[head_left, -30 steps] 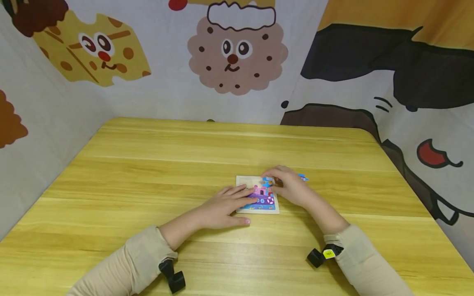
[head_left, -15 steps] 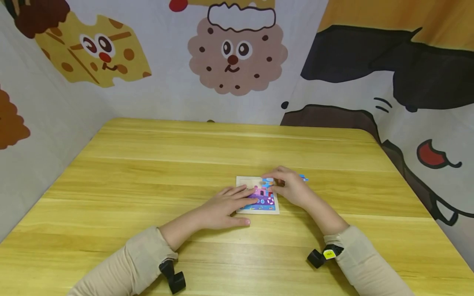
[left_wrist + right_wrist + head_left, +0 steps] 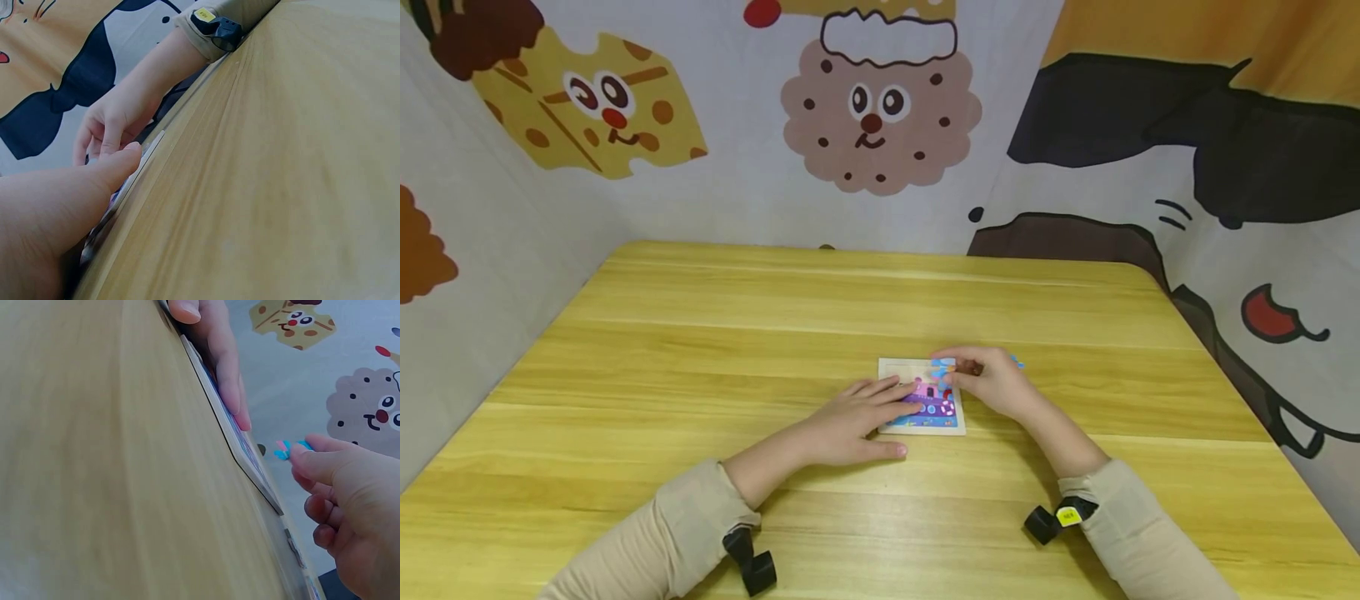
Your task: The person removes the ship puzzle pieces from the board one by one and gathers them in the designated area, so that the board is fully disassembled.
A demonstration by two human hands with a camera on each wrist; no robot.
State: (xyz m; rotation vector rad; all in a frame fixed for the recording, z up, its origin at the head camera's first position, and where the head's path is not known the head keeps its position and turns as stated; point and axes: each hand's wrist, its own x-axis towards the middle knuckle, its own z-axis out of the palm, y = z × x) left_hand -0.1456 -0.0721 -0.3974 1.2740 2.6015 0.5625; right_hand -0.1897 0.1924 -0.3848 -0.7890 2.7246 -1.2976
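A small square jigsaw puzzle in a pale tray [image 3: 957,431] lies on the table, showing a pink and purple ship over blue water. My left hand [image 3: 853,419] rests on its left part with the fingers straight and spread, hiding some of the picture. Between thumb and fingertips, my right hand [image 3: 992,382] pinches a blue puzzle piece [image 3: 942,375] over the tray's upper right. In the right wrist view that puzzle piece [image 3: 284,450] is held up off the tray, with a pink bit showing. The upper left of the tray shows bare pale backing.
Past the right hand, a bit of a loose blue puzzle piece [image 3: 1017,362] shows. The right wrist view has loose pieces [image 3: 294,547] lying beyond the tray's end. A wood-grain table [image 3: 700,333] spreads around, with a cartoon-printed curtain [image 3: 737,167] behind it.
My right hand has shifted slightly and its back has tipped lower, with the puzzle piece still pinched. It now covers a brown patch that showed beside the tray. The left hand stays put.
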